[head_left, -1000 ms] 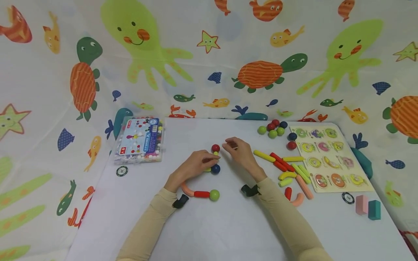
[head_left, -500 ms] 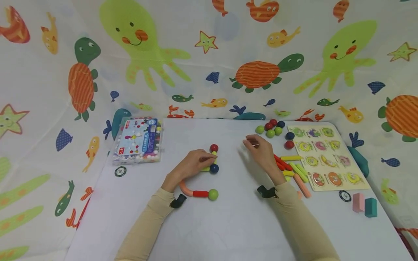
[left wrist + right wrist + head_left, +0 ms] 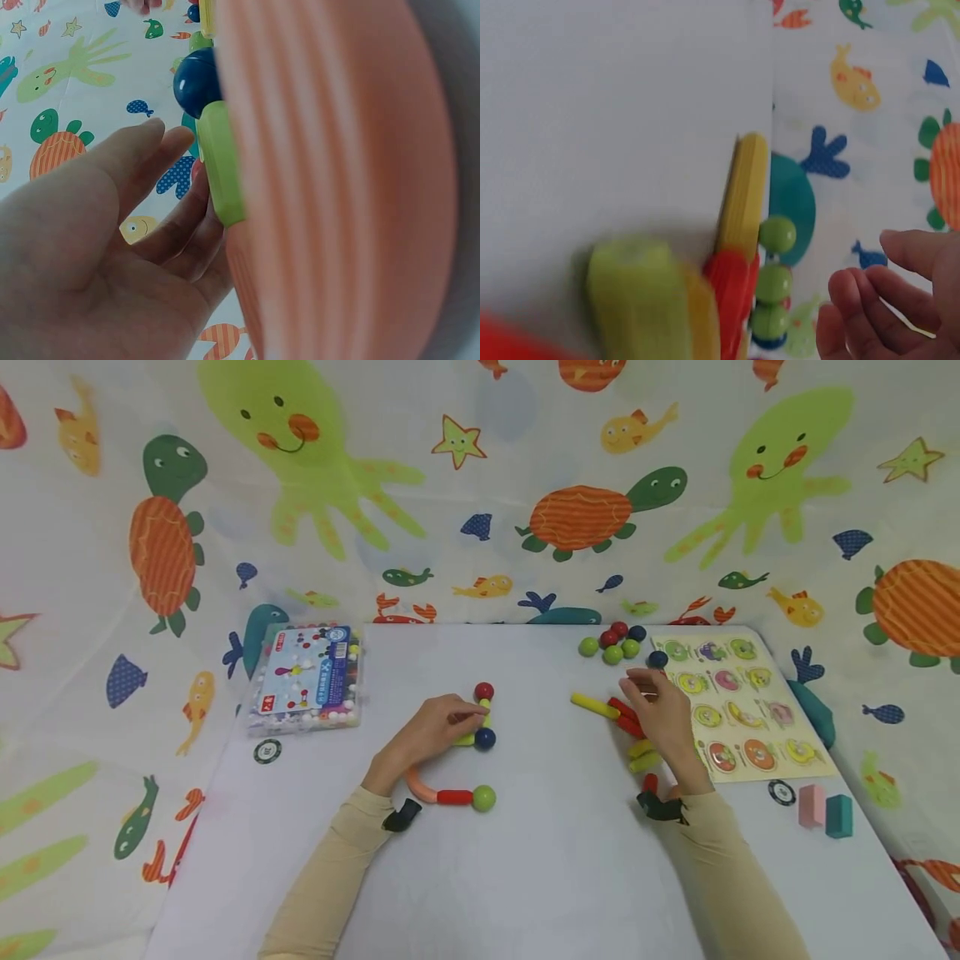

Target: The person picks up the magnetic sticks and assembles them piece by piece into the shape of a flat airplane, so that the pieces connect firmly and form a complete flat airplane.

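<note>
My left hand (image 3: pixel 435 722) lies over a joined chain of balls and sticks, its fingers relaxed beside a light green stick (image 3: pixel 221 161) in the left wrist view. The chain shows a red ball (image 3: pixel 483 692), a blue ball (image 3: pixel 485 738), a salmon curved stick (image 3: pixel 420 787), a red stick (image 3: pixel 454 797) and a green ball (image 3: pixel 483 798). Part of it is hidden under the hand. On the right, my right hand (image 3: pixel 663 714) hovers with loosely bent fingers and nothing between them, over a pile with red sticks (image 3: pixel 625 717) and a yellow stick (image 3: pixel 595 705).
Several balls (image 3: pixel 612 655) sit behind the pile. A picture board (image 3: pixel 750 760) lies at the right, with pink (image 3: pixel 811 806) and teal (image 3: pixel 839 816) blocks in front. At the left stand a clear bead box (image 3: pixel 303 681) and a round chip (image 3: pixel 267 751).
My right hand has moved right, away from the chain to above the pile of sticks. The left hand has stayed at the chain. The head view has shifted slightly.
</note>
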The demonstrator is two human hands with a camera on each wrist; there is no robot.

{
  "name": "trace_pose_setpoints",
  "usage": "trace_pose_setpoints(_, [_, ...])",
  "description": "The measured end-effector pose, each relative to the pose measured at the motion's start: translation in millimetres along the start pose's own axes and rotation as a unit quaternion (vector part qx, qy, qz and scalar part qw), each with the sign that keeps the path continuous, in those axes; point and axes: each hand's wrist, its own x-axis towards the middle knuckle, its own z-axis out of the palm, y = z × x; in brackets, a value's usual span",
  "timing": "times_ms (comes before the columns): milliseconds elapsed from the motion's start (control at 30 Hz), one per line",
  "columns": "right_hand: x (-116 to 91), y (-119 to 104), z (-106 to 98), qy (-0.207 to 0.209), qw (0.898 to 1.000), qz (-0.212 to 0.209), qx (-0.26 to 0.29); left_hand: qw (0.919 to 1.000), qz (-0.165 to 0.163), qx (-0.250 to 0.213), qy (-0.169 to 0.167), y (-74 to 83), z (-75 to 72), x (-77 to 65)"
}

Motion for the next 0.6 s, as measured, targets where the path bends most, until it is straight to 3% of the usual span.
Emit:
trace_pose_setpoints(200, [-20,15,-24,0.018,0.999,0.029,-0.016,0.9999,-0.013,0.002,0.006,-0.3,-4.5,-1.0])
trace_pose_setpoints(367, [-43,30,-39,0.032,0.998,0.001,-0.054,0.9999,-0.015,0.001,0.002,-0.6,-3.7,0.1])
trace_pose_setpoints(600, [-66,46,-50,-0.040,0.994,-0.022,-0.099,1.0000,-0.008,0.000,-0.002,1.3,-0.5,1.0])
